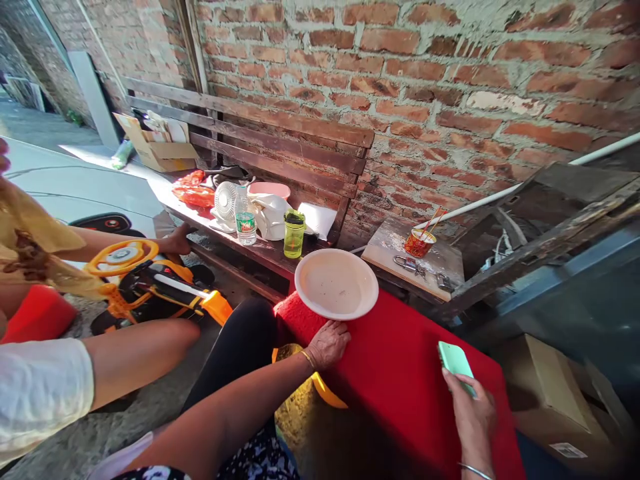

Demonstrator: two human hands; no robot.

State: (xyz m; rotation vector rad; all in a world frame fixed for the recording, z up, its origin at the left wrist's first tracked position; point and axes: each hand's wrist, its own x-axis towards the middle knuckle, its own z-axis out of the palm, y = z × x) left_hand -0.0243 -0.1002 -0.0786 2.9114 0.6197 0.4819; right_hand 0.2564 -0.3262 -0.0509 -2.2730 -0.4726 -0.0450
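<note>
A left hand (329, 344), fingers curled at the near rim of a bowl (320, 283) on a red cloth (395, 373) (whether it grips, one cannot tell), looks well placed to steady it; a right hand (474, 405) is closed around a phone (455, 359), best held by its edges, clear of the bowl. Around them, from left, a toy (143, 283) sits near a knee (255, 327), a water bottle (245, 225) and a green bottle (293, 240) stand on a bench (320, 130), the latter close enough to be knocked, and a cup (419, 247) sits near a padlock (405, 265) on a board (387, 243).
</note>
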